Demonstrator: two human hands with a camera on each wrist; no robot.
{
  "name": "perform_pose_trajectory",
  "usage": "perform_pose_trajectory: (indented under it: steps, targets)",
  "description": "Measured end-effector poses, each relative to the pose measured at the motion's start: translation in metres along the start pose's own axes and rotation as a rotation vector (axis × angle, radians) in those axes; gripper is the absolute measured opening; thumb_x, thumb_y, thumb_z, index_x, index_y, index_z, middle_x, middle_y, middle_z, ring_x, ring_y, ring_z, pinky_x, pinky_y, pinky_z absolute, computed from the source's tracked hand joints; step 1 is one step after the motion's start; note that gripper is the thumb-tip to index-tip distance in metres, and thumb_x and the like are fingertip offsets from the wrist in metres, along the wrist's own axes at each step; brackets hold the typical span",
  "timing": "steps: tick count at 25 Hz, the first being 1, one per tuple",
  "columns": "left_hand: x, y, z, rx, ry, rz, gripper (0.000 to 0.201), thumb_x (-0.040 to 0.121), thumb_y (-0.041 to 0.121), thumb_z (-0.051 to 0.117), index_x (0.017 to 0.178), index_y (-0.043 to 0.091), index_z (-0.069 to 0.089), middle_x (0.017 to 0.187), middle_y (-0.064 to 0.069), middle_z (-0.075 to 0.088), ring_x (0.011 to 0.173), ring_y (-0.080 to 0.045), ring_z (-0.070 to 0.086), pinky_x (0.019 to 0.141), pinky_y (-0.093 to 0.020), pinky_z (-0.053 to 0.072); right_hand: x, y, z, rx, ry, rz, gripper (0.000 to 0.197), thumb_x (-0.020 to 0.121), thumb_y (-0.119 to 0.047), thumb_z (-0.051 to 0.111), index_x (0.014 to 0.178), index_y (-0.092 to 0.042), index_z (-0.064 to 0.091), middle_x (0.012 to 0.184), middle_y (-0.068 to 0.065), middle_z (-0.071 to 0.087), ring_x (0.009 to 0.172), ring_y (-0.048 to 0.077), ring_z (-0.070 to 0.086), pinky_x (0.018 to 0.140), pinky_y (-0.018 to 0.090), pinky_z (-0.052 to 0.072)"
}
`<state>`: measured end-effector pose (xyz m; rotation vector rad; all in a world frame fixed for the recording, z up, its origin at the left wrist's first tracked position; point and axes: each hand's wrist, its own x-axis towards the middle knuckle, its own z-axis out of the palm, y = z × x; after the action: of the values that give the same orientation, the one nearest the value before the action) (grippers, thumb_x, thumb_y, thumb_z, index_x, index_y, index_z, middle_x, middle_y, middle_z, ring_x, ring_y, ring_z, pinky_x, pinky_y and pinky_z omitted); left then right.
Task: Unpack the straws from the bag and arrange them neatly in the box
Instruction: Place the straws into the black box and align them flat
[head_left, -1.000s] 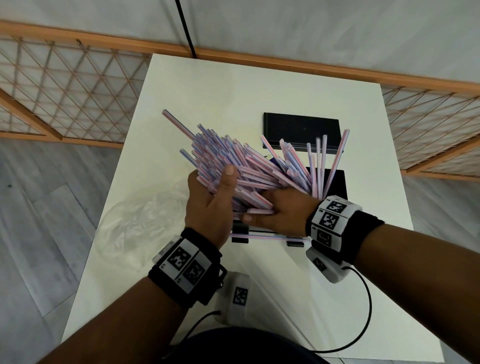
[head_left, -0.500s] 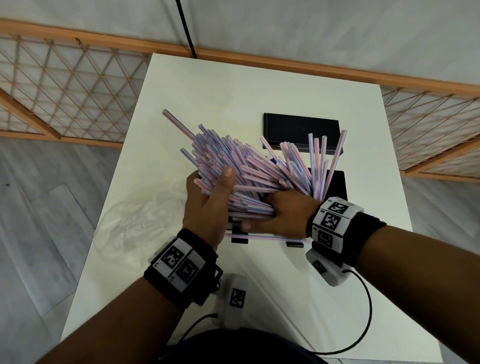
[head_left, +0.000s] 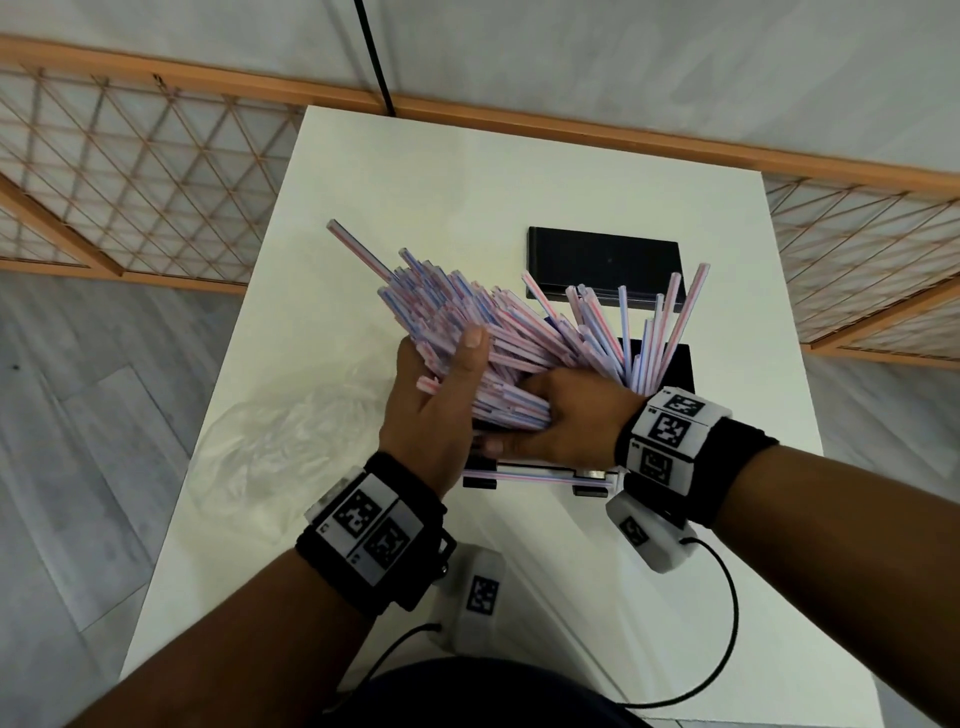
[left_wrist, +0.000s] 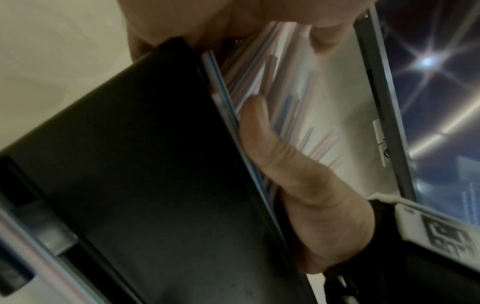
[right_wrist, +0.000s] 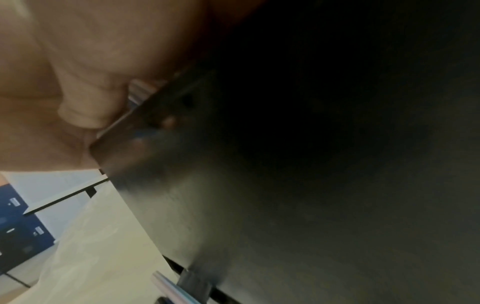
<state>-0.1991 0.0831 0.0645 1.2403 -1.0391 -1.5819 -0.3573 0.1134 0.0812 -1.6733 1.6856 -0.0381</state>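
Centre frame, the left hand (head_left: 441, 405) and right hand (head_left: 566, 415) each keep a closed grip on the straws (head_left: 498, 338), now pressed lower into the black box (head_left: 680, 364). Left, the emptied bag (head_left: 291, 441) lies on the worktop (head_left: 467, 182). Tidying remains.

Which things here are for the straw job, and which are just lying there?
For the job:
straws
box
bag
left hand
right hand

Just there:
black lid
table
stray straw
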Motion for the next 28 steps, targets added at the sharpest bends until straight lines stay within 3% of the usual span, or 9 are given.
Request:
perform_pose_trajectory:
  steps: [2,6,9,11,14,17,21,24,28]
  targets:
    - [-0.002,0.004,-0.007,0.015,0.037,-0.009,0.062,0.073,0.062,0.067,0.121,0.024,0.060,0.115,0.001,0.074,0.107,-0.017,0.071,0.096,-0.048,0.056,0.001,0.003,0.001,-0.004,-0.007,-0.001,0.048,0.068,-0.081,0.059,0.083,-0.036,0.055,0.073,-0.017,0.059,0.079,0.009,0.062,0.077,0.021,0.045]
    - [0.002,0.015,-0.023,-0.040,0.158,-0.053,0.096,0.061,0.071,0.066,0.133,0.009,0.051,0.117,-0.005,0.069,0.113,-0.026,0.066,0.106,-0.055,0.048,-0.002,0.004,0.000,-0.024,-0.045,0.016,0.048,0.071,-0.082,0.054,0.079,-0.035,0.048,0.071,-0.017,0.050,0.079,0.013,0.054,0.079,0.021,0.038]
    - [0.007,0.020,-0.021,-0.035,0.153,-0.097,0.094,0.069,0.077,0.062,0.132,0.008,0.050,0.109,-0.002,0.066,0.110,-0.030,0.065,0.099,-0.048,0.050,-0.003,0.002,0.001,-0.001,-0.063,-0.010,0.047,0.068,-0.083,0.058,0.074,-0.036,0.053,0.071,-0.018,0.057,0.077,0.010,0.058,0.077,0.022,0.042]
    - [0.004,0.019,-0.013,0.021,0.140,-0.090,0.083,0.076,0.077,0.059,0.127,0.012,0.051,0.108,0.000,0.067,0.100,-0.021,0.066,0.088,-0.040,0.053,-0.001,0.001,0.004,0.016,-0.050,-0.032,0.056,0.059,-0.087,0.059,0.076,-0.034,0.061,0.072,-0.014,0.064,0.075,0.007,0.062,0.075,0.025,0.049]
    - [0.001,0.010,-0.005,0.010,0.140,-0.083,0.095,0.061,0.090,0.060,0.128,0.023,0.052,0.123,0.002,0.069,0.113,-0.023,0.067,0.098,-0.051,0.053,0.001,0.000,0.005,-0.035,-0.052,-0.012,0.055,0.058,-0.086,0.063,0.069,-0.032,0.061,0.069,-0.013,0.064,0.069,0.005,0.061,0.064,0.022,0.043]
    - [0.002,0.005,0.000,-0.001,0.118,-0.034,0.065,0.066,0.081,0.062,0.112,0.036,0.056,0.105,0.013,0.074,0.105,-0.019,0.071,0.096,-0.052,0.055,-0.001,-0.006,0.000,-0.053,-0.053,-0.040,0.049,0.063,-0.079,0.068,0.081,-0.034,0.060,0.081,-0.018,0.063,0.077,0.008,0.058,0.075,0.020,0.042]
    - [0.005,-0.007,-0.001,0.118,0.045,0.052,0.080,0.078,0.071,0.066,0.131,0.013,0.051,0.119,0.000,0.071,0.111,-0.016,0.069,0.098,-0.049,0.054,0.002,-0.005,-0.001,-0.041,0.013,-0.082,0.070,0.061,-0.082,0.064,0.108,-0.029,0.063,0.098,-0.013,0.067,0.090,0.009,0.061,0.092,0.027,0.049]
    - [0.003,-0.016,-0.011,0.286,0.061,0.101,0.081,0.070,0.062,0.072,0.130,0.014,0.048,0.112,0.018,0.064,0.103,0.005,0.065,0.094,-0.040,0.056,0.004,0.001,0.008,-0.162,0.034,-0.063,0.087,0.056,-0.095,0.043,0.105,-0.026,0.061,0.092,-0.003,0.070,0.088,0.019,0.066,0.086,0.033,0.053]
    - [0.000,-0.022,-0.020,0.403,0.022,0.092,0.089,0.056,0.040,0.092,0.130,0.019,0.046,0.110,0.022,0.062,0.105,-0.003,0.067,0.089,-0.029,0.057,-0.013,0.002,0.017,-0.156,0.181,-0.096,0.056,0.077,-0.076,0.048,0.095,-0.023,0.049,0.088,-0.003,0.058,0.080,0.018,0.058,0.070,0.027,0.043]
